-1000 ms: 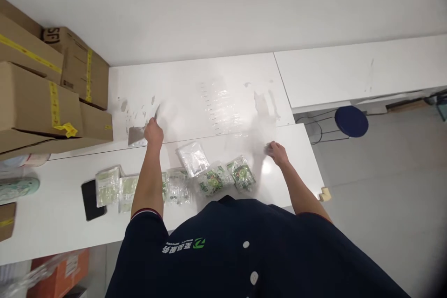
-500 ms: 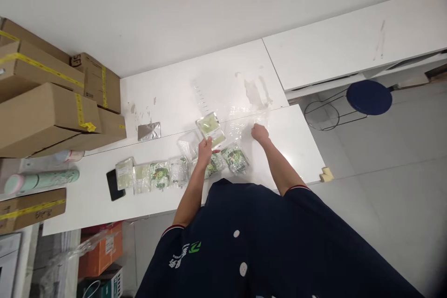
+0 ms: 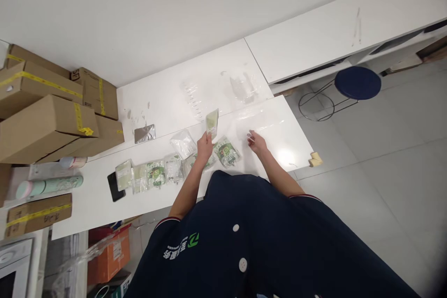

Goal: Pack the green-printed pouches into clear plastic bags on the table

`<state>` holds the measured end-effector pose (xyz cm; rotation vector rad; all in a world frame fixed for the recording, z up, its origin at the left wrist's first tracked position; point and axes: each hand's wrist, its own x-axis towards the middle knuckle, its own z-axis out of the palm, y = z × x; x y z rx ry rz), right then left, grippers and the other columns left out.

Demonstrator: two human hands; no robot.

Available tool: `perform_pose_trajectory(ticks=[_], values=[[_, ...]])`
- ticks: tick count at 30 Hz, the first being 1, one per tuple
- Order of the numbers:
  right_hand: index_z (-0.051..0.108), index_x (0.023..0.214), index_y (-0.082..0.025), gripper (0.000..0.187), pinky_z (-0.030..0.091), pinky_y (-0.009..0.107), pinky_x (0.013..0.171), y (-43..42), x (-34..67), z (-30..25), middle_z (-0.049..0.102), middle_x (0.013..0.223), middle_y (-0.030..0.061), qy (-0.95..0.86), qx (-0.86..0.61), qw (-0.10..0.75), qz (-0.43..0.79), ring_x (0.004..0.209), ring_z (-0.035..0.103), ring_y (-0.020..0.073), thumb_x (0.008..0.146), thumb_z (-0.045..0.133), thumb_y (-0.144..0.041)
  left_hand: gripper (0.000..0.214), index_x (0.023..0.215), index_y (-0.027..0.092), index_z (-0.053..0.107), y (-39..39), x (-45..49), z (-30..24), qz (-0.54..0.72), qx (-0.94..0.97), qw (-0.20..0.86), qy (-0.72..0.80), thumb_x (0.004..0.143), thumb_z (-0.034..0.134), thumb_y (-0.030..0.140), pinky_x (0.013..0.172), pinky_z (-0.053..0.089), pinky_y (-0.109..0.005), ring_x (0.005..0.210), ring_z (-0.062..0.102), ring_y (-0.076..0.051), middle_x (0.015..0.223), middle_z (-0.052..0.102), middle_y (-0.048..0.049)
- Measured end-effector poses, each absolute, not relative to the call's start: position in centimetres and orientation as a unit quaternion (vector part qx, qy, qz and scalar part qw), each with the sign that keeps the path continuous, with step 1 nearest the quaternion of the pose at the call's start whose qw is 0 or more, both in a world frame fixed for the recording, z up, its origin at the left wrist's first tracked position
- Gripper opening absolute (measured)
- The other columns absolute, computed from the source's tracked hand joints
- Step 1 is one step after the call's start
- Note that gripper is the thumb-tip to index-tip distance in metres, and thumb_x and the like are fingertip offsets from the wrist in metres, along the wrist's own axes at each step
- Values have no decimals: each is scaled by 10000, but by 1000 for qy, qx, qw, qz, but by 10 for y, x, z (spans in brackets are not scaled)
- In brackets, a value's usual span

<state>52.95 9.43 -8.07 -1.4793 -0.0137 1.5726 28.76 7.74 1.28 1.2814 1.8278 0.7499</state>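
My left hand (image 3: 204, 142) is closed on a pale green packet (image 3: 212, 122), held upright above the white table (image 3: 279, 149). My right hand (image 3: 256, 140) pinches the edge of a clear plastic bag (image 3: 260, 120) that lies flat on the table. Just in front of me sits a green printed packet (image 3: 226, 151). A row of similar small packets (image 3: 153, 172) runs to the left along the table's near edge. A clear bag of white contents (image 3: 184, 143) lies behind that row.
Taped cardboard boxes (image 3: 45, 121) are stacked at the left. A silver foil pouch (image 3: 144, 133), a black phone (image 3: 114, 186) and a mint-green bottle (image 3: 49, 185) lie on the table. A blue stool (image 3: 356, 83) stands on the floor at the right. Boxes sit under the table.
My left hand left the foil pouch, came right, picked up the pale green packet and now holds it upright. My right hand stayed at the clear bag. The view swung left.
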Motion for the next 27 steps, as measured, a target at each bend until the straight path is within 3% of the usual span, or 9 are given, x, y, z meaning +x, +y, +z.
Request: perform_pose_trajectory(ticks=[4, 9, 13, 18, 23, 27], values=[[579, 782, -180, 120, 454, 183, 436, 75, 511, -93, 635, 647, -6, 59, -598, 449, 662, 498, 559, 83, 811, 686, -225, 426, 1380, 179, 490, 98, 321, 20, 184, 665, 239, 683, 1003, 316, 276, 1068, 444, -377, 1285, 512, -237, 1373, 560, -120], [580, 766, -168, 108, 539, 193, 577, 65, 507, -94, 631, 630, 6, 69, -576, 449, 680, 587, 622, 100, 871, 608, -162, 504, 1462, 155, 389, 115, 382, -12, 45, 779, 148, 608, 969, 285, 141, 1088, 419, -372, 1389, 386, -245, 1487, 439, -141], [593, 755, -175, 140, 551, 216, 611, 57, 513, -97, 615, 603, -1, 66, -553, 442, 703, 588, 613, 110, 886, 557, -139, 548, 1475, 126, 347, 108, 414, -49, -76, 816, 179, 545, 927, 350, 104, 1062, 428, -426, 1447, 262, -319, 1551, 313, -173], [610, 758, -187, 155, 555, 261, 646, 47, 529, -96, 672, 701, 20, 52, -525, 409, 744, 636, 639, 137, 881, 521, -158, 613, 1470, 155, 306, 90, 411, -73, -142, 825, 243, 490, 878, 458, 102, 1126, 308, -451, 1463, 213, -313, 1593, 185, -189], [614, 806, -189, 139, 497, 227, 549, 45, 543, -94, 712, 781, 34, 34, -558, 359, 748, 652, 663, 141, 902, 523, -234, 518, 1391, 107, 406, 91, 401, -74, -133, 843, 225, 471, 880, 467, 168, 1121, 293, -415, 1384, 331, -299, 1523, 307, -210], [614, 842, -173, 97, 475, 201, 515, 44, 548, -95, 717, 769, 43, 36, -588, 354, 726, 604, 650, 120, 903, 552, -216, 436, 1327, 178, 489, 107, 407, -68, -102, 846, 209, 480, 894, 452, 207, 1117, 298, -424, 1347, 361, -279, 1477, 387, -144]])
